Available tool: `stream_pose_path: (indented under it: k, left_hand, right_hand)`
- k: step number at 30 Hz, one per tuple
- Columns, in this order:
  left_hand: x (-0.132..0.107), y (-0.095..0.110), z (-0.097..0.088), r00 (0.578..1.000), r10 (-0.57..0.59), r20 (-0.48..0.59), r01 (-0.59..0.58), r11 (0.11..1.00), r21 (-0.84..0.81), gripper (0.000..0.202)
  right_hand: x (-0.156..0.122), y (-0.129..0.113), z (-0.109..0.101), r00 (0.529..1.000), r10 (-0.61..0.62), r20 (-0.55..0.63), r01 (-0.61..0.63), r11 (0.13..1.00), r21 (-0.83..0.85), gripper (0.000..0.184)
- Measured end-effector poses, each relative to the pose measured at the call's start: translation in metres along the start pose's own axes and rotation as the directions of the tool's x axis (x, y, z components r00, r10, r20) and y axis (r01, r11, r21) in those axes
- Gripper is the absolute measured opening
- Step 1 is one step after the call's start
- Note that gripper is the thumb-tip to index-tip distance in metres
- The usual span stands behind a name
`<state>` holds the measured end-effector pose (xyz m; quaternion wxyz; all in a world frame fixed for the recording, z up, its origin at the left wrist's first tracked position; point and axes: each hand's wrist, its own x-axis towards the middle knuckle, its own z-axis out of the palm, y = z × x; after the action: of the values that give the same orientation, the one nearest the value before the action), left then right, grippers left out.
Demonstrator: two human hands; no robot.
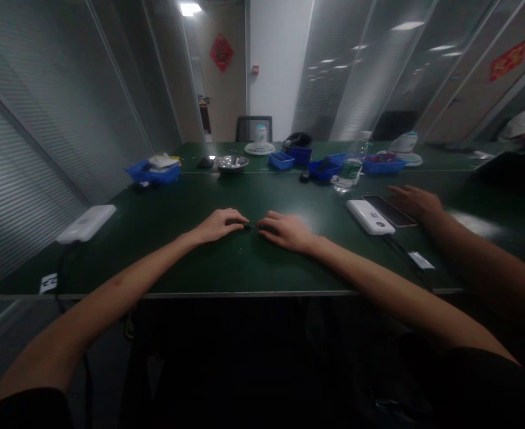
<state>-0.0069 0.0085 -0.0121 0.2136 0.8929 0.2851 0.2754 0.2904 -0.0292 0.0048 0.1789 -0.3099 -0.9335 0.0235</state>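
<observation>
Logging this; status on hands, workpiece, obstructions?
Left hand pinching small dark piece, too small to identify. Right hand close by, grip unclear. White device and bottle off right, apart from both hands.

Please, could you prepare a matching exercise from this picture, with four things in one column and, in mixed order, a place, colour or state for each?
Things:
1. small dark piece
2. bottle
3. metal bowl
4. phone

Descriptions:
A. silver and round
B. flat, beside a white box
C. at the fingers of the left hand
D. transparent, with a green label

Pairs: 1-C, 2-D, 3-A, 4-B
</observation>
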Motion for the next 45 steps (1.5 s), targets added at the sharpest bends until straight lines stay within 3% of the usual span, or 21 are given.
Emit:
stream_pose_path:
  k: [30,40,45]
  left_hand:
    - [0.004,0.006,0.004,0.998,0.032,0.045,-0.028,0.995,-0.100,0.028]
    - [0.005,-0.001,0.005,0.998,0.018,0.059,-0.006,0.978,-0.206,0.027]
    - [0.003,0.002,0.007,0.999,0.038,0.032,-0.032,0.983,-0.179,0.025]
  right_hand:
    - [0.001,-0.009,0.001,0.998,-0.060,-0.019,0.059,0.996,-0.066,0.033]
    - [0.001,-0.007,0.005,0.995,-0.099,-0.021,0.096,0.989,-0.109,0.034]
    - [0.005,-0.009,0.007,0.997,-0.073,-0.031,0.073,0.997,0.021,0.033]
